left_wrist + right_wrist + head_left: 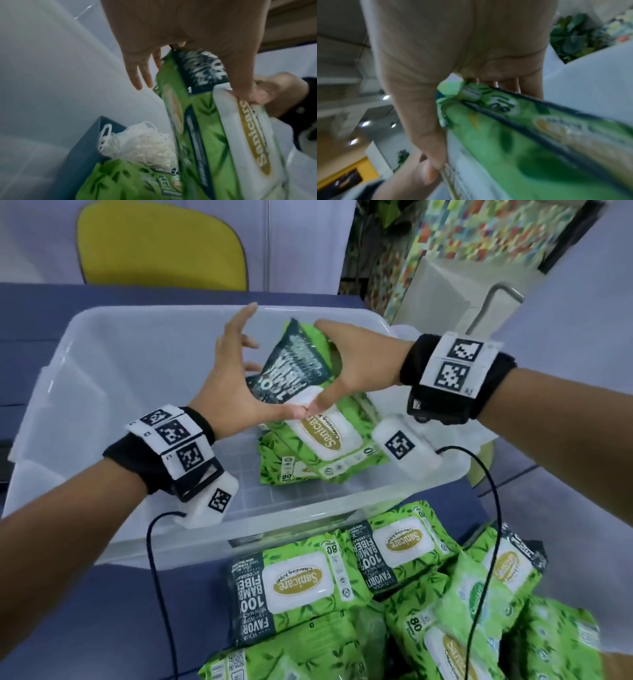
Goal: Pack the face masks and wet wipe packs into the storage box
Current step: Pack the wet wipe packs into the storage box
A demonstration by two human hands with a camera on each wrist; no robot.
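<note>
A clear storage box [102, 378] stands on the blue table. Over its right half my right hand [337, 368] grips a green wet wipe pack [291, 361] on edge, fingers over the top, thumb on the white lid. A second pack seems pressed against it in the left wrist view [173, 108]. My left hand [246, 371] has its fingers spread and straight, apart from the pack; only its thumb touches the lid. More packs [308, 467] lie in the box. White face masks [137, 143] in a dark blue carton [85, 142] sit in the box. The right wrist view shows the held pack [522, 135], blurred.
A pile of several wet wipe packs [294, 583] lies on the table [68, 611] in front of the box, at the lower right. Black wrist cables [154, 559] hang over the near rim. A yellow chair [161, 244] stands behind the table.
</note>
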